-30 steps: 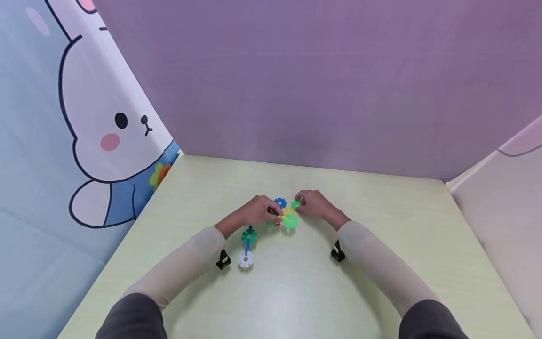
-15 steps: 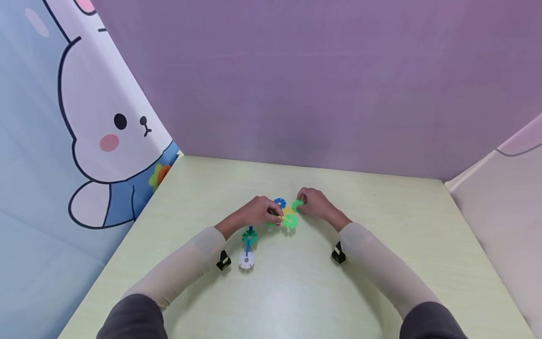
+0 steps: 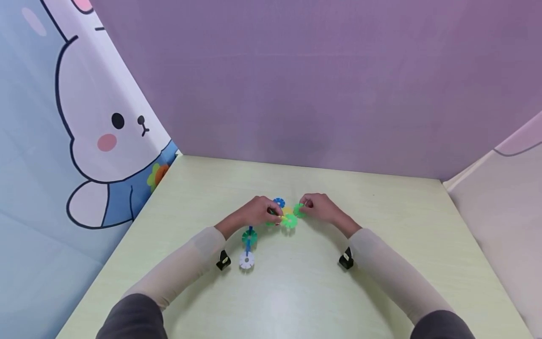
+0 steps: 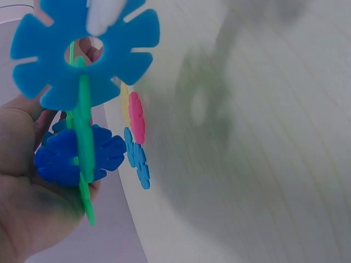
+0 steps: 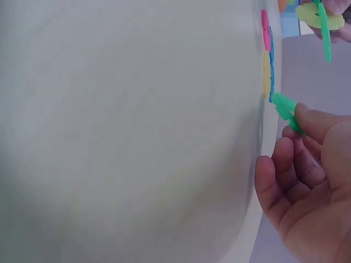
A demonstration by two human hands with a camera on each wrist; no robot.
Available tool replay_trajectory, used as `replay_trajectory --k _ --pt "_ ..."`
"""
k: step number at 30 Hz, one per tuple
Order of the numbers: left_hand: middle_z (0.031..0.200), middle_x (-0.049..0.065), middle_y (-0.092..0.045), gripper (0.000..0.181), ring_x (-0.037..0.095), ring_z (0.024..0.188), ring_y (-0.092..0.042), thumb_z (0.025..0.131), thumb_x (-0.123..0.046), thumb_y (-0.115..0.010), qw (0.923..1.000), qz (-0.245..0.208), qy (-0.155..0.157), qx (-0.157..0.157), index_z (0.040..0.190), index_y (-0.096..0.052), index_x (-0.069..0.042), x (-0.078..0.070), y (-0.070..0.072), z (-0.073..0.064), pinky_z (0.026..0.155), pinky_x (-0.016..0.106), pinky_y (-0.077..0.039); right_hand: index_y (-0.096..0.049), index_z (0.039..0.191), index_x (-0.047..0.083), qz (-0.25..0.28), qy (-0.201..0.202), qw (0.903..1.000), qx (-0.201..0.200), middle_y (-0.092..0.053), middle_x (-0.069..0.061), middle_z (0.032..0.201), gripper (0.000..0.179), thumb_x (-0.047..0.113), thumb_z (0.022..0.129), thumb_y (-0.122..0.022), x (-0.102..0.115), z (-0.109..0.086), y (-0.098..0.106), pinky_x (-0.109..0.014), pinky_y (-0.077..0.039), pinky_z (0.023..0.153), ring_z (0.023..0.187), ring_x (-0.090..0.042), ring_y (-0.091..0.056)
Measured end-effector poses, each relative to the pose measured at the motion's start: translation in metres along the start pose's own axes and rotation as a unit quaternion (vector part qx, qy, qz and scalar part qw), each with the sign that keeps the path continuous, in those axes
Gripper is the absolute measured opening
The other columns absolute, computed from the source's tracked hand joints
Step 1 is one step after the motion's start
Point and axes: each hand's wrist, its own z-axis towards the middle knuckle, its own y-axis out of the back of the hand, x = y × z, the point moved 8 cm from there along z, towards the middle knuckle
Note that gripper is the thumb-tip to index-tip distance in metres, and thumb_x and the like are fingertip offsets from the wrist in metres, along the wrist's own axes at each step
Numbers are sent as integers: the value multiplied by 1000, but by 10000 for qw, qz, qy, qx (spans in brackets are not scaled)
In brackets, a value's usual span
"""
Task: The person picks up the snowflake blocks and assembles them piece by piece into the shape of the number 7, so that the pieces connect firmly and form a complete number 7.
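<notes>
My left hand (image 3: 257, 210) grips a chain of slotted plastic snowflake discs. The chain's near end hangs toward me, with a white disc (image 3: 247, 260) and a teal disc (image 3: 250, 237). A blue disc (image 4: 33, 60), a green disc (image 4: 84, 131) and a dark blue disc (image 4: 57, 159) interlock in the left wrist view. At the left fingertips, a yellow disc (image 5: 308, 16) joins a green disc (image 3: 290, 221); the fingers hide part of the chain. My right hand (image 3: 322, 208) pinches a single green disc (image 5: 285, 109) between thumb and fingers, just right of the chain's end.
Loose discs lie on the pale table (image 3: 271, 301) beyond the hands, among them a blue disc (image 3: 279, 202), a yellow disc (image 5: 266, 76) and a pink disc (image 5: 266, 30). A purple backdrop (image 3: 313, 94) stands at the table's far edge.
My right hand has shifted slightly right and toward me, and its green disc has turned to show more of its face. The left hand holds its place.
</notes>
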Motion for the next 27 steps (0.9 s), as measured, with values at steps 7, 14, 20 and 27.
replay_trajectory --k 7,14,20,27 --pt "85 -4 -78 7 6 78 -68 95 -22 -73 10000 -15 11 -6 94 -80 -19 0 0 -2 72 22 -55 -72 104 12 144 129 9998 -103 -69 0 79 12 23 98 -68 2 -14 -1 -24 -46 60 66 -11 -56" --pt "88 -6 -77 7 6 79 -67 96 -22 -72 10000 58 2 -73 94 -79 -21 0 2 -4 74 24 -55 -71 105 12 287 370 9985 -279 -71 -3 78 11 21 98 -68 8 -28 5 -24 -47 55 62 -11 -57" --pt "92 -10 -75 6 6 80 -66 96 -24 -73 9997 129 39 -190 95 -79 -24 4 6 -1 74 26 -55 -70 105 11 149 636 9972 -362 -72 -3 79 11 17 97 -70 15 -36 9 -23 -48 57 64 -9 -58" --pt "92 -8 -75 6 9 78 -63 96 -23 -72 9997 26 -9 -261 96 -78 -23 4 10 1 74 26 -54 -71 103 13 -65 890 9953 -369 -67 3 75 8 17 96 -71 23 -39 10 -21 -44 56 62 -7 -51"
